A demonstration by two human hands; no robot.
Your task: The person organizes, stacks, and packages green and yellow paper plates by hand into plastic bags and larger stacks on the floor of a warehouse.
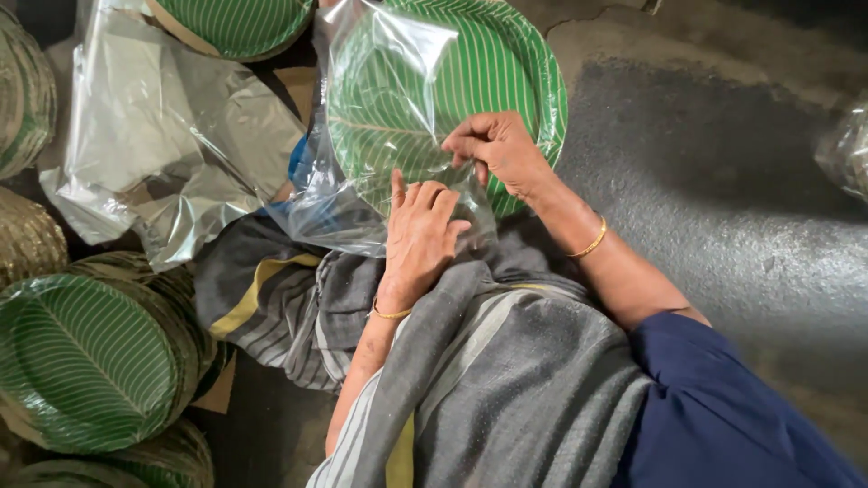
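Rough grey concrete floor [723, 181], stained and cracked near the top edge, and the person sits low over it with a grey striped cloth [506, 361] draped across the lap. Head view: front and centre is a round green plate [506, 63] printed with pale leaf veins, thin and stiff-looking, half slid into a clear plastic bag [380, 117] that crinkles and catches the light. The right hand [497, 149] pinches the bag's film at the plate's lower rim, thumb and fingertips closed on the plastic. The left hand [420, 230] lies just below it, fingers curled loosely and pressed flat on the bag's lower edge against the lap; both wrists carry thin gold bangles. The plate sits directly above both hands, touching them through the film. To the left, a stack of matching green plates [86, 361] with ribbed edges, and loose glossy empty bags [154, 136] heaped above. How many plates are in the bag is hard to tell; stacks at the left edge are cut off.
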